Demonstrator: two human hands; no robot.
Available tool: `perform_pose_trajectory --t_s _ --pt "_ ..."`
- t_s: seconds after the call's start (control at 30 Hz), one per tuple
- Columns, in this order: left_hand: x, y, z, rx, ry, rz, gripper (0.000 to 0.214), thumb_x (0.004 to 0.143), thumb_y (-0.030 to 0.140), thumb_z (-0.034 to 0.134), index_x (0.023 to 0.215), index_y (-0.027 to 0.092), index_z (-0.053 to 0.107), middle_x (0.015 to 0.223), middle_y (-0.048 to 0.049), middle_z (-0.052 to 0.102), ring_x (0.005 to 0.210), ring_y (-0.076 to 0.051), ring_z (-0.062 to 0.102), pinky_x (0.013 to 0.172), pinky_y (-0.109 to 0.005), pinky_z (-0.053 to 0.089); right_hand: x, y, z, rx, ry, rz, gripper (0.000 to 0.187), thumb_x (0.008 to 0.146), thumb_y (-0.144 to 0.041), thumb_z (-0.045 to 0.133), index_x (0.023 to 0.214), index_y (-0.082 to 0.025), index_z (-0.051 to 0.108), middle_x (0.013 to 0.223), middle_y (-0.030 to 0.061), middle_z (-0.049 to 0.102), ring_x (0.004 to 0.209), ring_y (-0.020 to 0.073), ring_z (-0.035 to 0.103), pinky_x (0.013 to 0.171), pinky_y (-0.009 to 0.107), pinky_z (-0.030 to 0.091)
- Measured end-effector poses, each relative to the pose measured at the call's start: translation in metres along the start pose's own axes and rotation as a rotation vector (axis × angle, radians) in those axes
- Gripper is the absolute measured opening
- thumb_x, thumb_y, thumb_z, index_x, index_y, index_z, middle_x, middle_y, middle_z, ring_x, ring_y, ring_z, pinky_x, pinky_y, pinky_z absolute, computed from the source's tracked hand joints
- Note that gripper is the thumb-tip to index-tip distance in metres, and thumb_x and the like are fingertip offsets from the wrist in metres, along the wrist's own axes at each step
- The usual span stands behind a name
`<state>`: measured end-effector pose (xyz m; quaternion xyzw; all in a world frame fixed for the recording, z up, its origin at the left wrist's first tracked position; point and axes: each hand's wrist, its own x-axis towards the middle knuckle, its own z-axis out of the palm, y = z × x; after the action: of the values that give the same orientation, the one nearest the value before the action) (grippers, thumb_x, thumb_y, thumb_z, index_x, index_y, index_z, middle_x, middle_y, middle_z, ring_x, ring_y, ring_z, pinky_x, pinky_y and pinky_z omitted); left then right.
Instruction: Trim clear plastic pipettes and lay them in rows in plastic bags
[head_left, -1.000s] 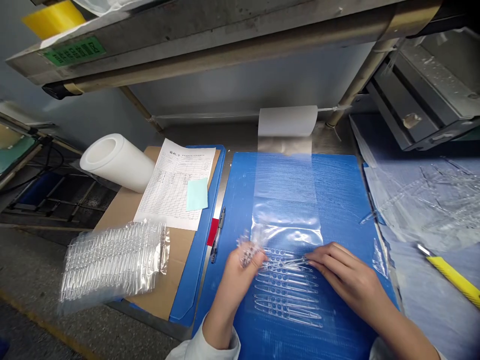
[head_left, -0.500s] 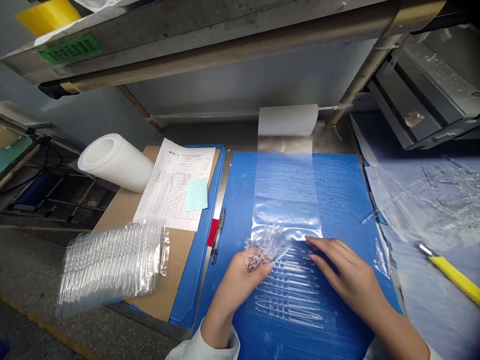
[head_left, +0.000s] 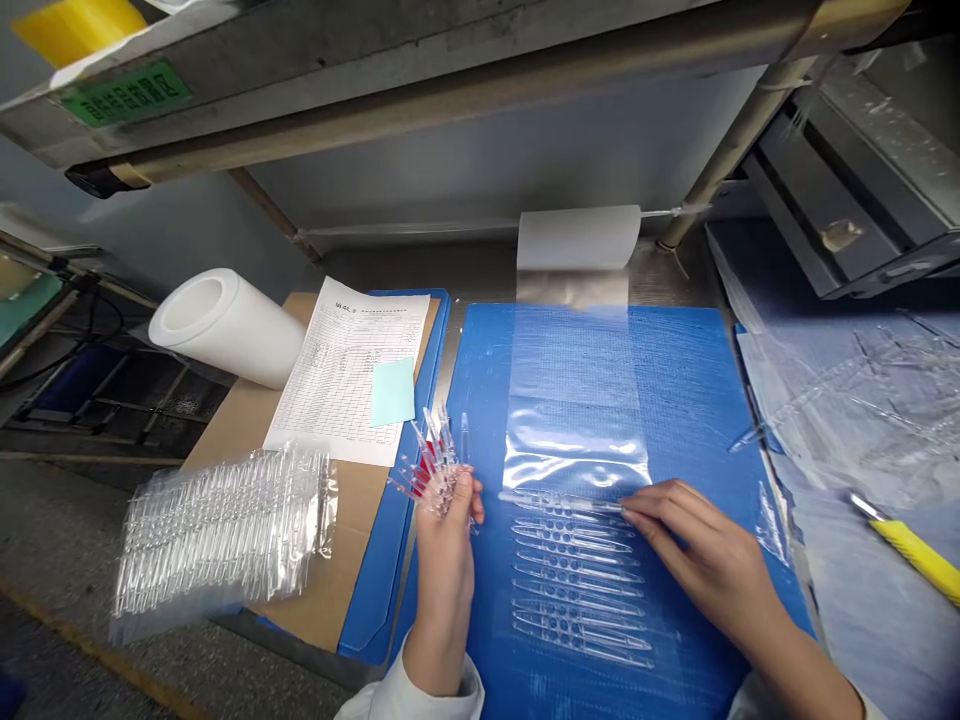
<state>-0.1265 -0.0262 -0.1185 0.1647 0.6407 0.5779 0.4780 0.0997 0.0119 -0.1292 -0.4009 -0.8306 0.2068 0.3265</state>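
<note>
My left hand [head_left: 446,545] is closed around a fanned bunch of clear plastic sticks [head_left: 435,465], held over the left edge of the blue mat [head_left: 682,400]. Between thumb and fingertips, my right hand [head_left: 697,545] pinches the right end of one clear pointed plastic stick [head_left: 559,502]. That stick lies crosswise at the top of a column of similar clear sticks [head_left: 577,592], each with round holes in its middle. Just above it is the shiny fold of a clear plastic film strip [head_left: 574,365], which runs back to a white roll [head_left: 576,238].
On the left are a filled clear pack [head_left: 225,525], a printed sheet [head_left: 345,370] with a light-blue note [head_left: 393,392], and a white film roll [head_left: 229,325]. Loose clear pieces [head_left: 885,390] and a yellow-handled tool [head_left: 911,555] lie right. A metal shelf bar [head_left: 450,110] crosses overhead.
My left hand has moved left and up, away from the film, with its bunch now fanned out. My right hand remains near the top of the column, where a stick now lies in its fingers.
</note>
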Motion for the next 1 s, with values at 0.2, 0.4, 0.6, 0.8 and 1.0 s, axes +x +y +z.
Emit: perform_pose_trajectory --t_s 0.2,0.4,0.6,0.8,1.0 --pt "0.004 0.001 -0.005 0.062 -0.083 -0.076 0.024 0.072 0.034 0.068 0.083 0.015 0.06 0.051 0.0061 0.048 0.046 -0.007 0.042 0.043 -0.018 0.031 -0.009 0.021 0.006 -0.067 0.026 0.004 0.009 0.086 -0.015 0.052 0.085 -0.02 0.059 0.076 0.0029 0.062 0.074 0.0147 0.059 0.068 0.028 0.05" --pt "-0.002 0.001 0.0 0.354 -0.36 -0.126 0.019 0.075 0.032 0.064 0.083 0.015 0.063 0.06 0.0021 0.057 0.05 -0.008 0.044 0.048 -0.02 0.034 -0.002 0.013 0.005 -0.148 0.025 0.001 0.021 0.087 -0.023 0.052 0.107 -0.02 0.057 0.09 0.0063 0.065 0.081 0.0176 0.061 0.073 0.032 0.05" --pt "-0.008 0.005 0.01 0.477 -0.617 -0.138 0.02 0.08 0.034 0.058 0.078 0.015 0.065 0.067 -0.0016 0.062 0.056 -0.012 0.05 0.054 -0.022 0.038 0.006 -0.001 0.003 0.01 -0.088 -0.065 0.019 0.088 -0.014 0.047 0.102 -0.021 0.057 0.086 0.0035 0.066 0.078 0.0144 0.061 0.07 0.028 0.051" --pt "0.003 0.002 0.006 0.335 -0.135 0.008 0.025 0.08 0.039 0.058 0.083 0.015 0.064 0.069 -0.0007 0.059 0.057 -0.01 0.047 0.054 -0.021 0.037 0.002 0.011 0.002 -0.077 0.011 -0.036 0.012 0.086 -0.013 0.051 0.09 -0.02 0.061 0.079 0.0032 0.062 0.072 0.0139 0.058 0.066 0.027 0.049" --pt "0.005 0.007 0.002 0.379 -0.26 -0.022 0.03 0.084 0.043 0.05 0.084 0.016 0.063 0.062 0.0025 0.05 0.05 -0.009 0.04 0.05 -0.022 0.032 0.0 0.026 0.012 -0.173 0.037 -0.014 0.012 0.086 -0.015 0.052 0.092 -0.02 0.062 0.079 0.0041 0.061 0.074 0.0156 0.058 0.068 0.029 0.049"
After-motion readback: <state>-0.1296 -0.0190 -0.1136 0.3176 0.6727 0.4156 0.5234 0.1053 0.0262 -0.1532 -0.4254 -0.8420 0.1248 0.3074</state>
